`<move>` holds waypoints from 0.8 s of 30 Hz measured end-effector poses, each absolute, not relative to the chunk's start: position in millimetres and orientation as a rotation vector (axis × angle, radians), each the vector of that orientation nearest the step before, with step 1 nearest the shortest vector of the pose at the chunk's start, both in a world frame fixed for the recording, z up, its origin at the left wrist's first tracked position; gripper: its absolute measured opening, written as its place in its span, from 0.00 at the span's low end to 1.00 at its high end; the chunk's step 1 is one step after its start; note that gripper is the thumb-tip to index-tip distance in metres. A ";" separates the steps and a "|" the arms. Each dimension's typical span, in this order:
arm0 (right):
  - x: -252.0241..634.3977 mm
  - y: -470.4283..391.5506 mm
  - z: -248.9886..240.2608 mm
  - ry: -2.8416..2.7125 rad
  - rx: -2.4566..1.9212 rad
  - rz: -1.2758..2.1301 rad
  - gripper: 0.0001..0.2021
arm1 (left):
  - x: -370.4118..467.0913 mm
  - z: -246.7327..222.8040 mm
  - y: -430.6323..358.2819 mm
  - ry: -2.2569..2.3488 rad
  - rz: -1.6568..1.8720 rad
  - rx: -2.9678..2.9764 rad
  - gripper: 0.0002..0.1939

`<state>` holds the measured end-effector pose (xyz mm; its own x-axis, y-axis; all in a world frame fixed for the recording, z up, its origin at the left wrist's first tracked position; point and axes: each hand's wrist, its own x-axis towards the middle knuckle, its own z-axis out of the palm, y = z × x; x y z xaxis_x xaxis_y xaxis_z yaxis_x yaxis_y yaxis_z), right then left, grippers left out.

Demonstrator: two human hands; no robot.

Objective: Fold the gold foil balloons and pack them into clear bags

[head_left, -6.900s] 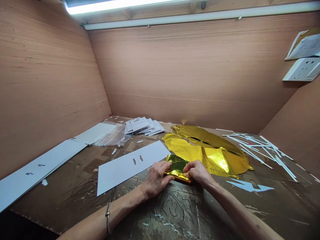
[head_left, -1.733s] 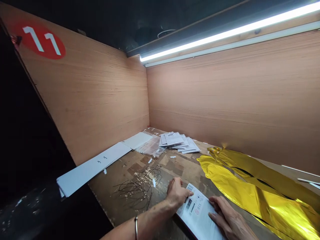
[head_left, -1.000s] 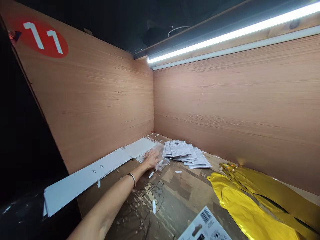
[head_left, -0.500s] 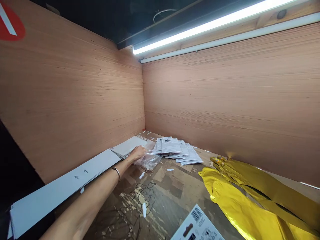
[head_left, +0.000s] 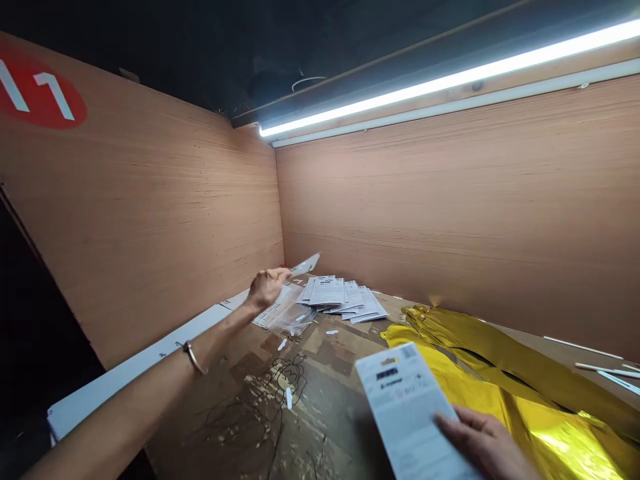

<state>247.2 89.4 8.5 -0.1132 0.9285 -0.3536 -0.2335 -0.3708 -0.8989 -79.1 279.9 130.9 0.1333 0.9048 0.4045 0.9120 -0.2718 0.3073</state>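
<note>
My left hand (head_left: 268, 287), a bracelet on its wrist, is closed on a clear plastic bag (head_left: 306, 265) raised above the table near the corner. Below it lie more clear plastic bags (head_left: 295, 320) beside a fanned pile of white printed packets (head_left: 350, 301). At the lower right my right hand (head_left: 487, 440) grips a white printed card (head_left: 407, 407) by its right edge, thumb on top. The card has a hang hole and a barcode at its upper end and is held tilted, its lower part cut off by the frame.
Gold foil balloons (head_left: 505, 400) lie flat on the right. White sheets (head_left: 135, 373) run along the left wall. Dark tangled thread (head_left: 290, 377) and small white scraps (head_left: 289, 399) lie on the worn table (head_left: 335, 380). White sticks (head_left: 607, 370) rest at far right. Plywood walls (head_left: 450, 213) enclose the corner.
My left hand has lifted off the bag pile with one bag. My right hand has come into view with the card, which now shows more of its face. The view has shifted slightly.
</note>
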 end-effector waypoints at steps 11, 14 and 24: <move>263.8 95.4 8.6 -0.480 -1.099 1.564 0.10 | 42.1 -3.4 124.2 -1.020 -0.494 -2.916 0.19; 256.5 99.3 -5.9 -0.515 -1.175 1.509 0.09 | 52.5 -14.9 107.7 -0.980 -0.550 -2.971 0.20; 273.9 109.0 35.7 -0.691 -1.137 1.500 0.08 | 34.3 12.7 158.6 -2.229 -1.724 -3.044 0.37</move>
